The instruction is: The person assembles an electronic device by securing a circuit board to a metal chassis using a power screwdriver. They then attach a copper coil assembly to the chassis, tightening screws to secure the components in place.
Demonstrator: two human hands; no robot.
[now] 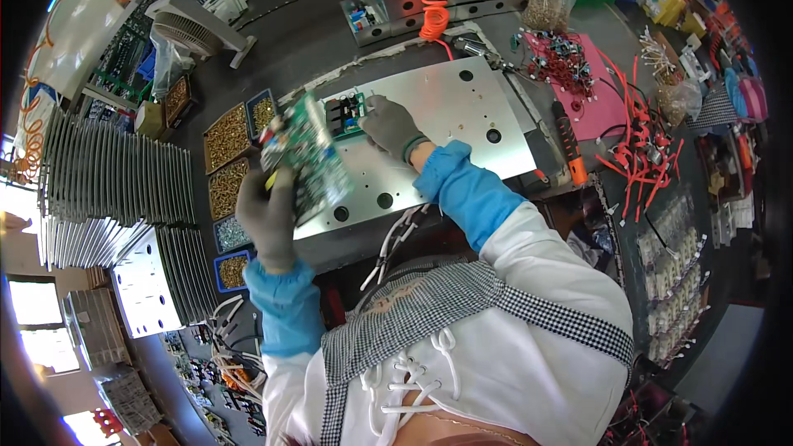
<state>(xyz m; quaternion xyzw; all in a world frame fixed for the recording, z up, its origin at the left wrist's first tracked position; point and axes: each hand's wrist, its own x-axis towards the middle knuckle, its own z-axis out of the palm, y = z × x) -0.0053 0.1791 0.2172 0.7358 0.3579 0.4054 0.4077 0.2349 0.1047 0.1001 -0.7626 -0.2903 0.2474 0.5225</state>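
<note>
In my gloved left hand (273, 211) is a large green circuit board (307, 157), tilted on edge and smeared by motion; my fingers grip its near left side. A smaller green circuit board (344, 115) with black parts lies at the far left of a flat silver metal plate (429, 128). My gloved right hand (393, 125) is closed at that small board's right edge, with curled fingers against it. Several holes pierce the plate, and a few tiny brass-coloured pieces rest on its right half.
Bins of brass fasteners (225, 140) line the left, beside a stack of metal plates (116, 169). At right lie a screwdriver with an orange and black handle (570, 144), a pink sheet (599, 107), and red wires (644, 157). An orange coiled hose (431, 8) hangs behind the plate.
</note>
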